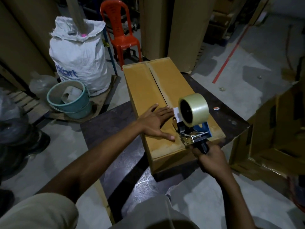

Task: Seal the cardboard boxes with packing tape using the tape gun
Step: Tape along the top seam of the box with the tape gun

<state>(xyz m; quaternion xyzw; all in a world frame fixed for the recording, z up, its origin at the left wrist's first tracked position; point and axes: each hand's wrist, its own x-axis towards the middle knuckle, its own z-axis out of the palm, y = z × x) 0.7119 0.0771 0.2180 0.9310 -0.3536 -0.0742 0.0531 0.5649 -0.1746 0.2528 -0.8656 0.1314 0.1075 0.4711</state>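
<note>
Two hands are busy on one long cardboard box [142,90]. The box lies on a dark table [102,128], and its two top flaps meet in a line down the middle. The left hand [155,123] lies flat on the near end of the box top. Its fingers are straight and spread, and it presses just beside that line. The right hand [209,156] is curled tight round the black handle of the tape gun [193,131]. The tape gun sits on the near end of the box, right on the middle line, just beside the left hand. It has a blue frame and a big roll of clear tape [198,109]. A small red and white tag [216,108] lies on the table, too small to read. On the floor to the left stands a white sack [79,52] with blue letters, and only "kart" can be read. A blue-green bucket [72,106] stands in front of the sack, and a red plastic chair [122,37] stands past the far end of the box
</note>
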